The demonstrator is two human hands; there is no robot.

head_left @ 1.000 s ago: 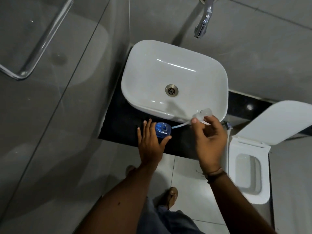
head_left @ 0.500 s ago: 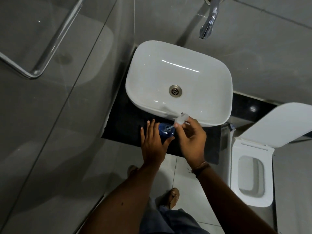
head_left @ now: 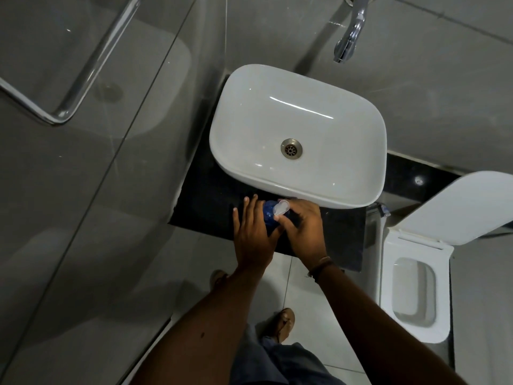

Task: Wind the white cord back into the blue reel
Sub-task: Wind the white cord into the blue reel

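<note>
The blue reel [head_left: 268,215] sits on the black counter [head_left: 205,207] just in front of the white basin. My left hand [head_left: 254,234] lies over its left side, thumb hooked around its near edge, holding it down. My right hand [head_left: 304,227] pinches the clear plastic end piece [head_left: 281,208] of the white cord and presses it against the reel's right side. No loose cord shows between the end piece and the reel; most of the reel is hidden by both hands.
A white basin [head_left: 361,151] with a metal drain stands behind the reel, a chrome tap [head_left: 349,37] above it. A glass panel with a chrome rail [head_left: 83,73] is on the left. An open toilet [head_left: 410,287] is at the right.
My right hand has travelled left from the basin's right front to the reel, and the stretch of white cord has shortened until it is out of sight. My left hand stayed on the reel.
</note>
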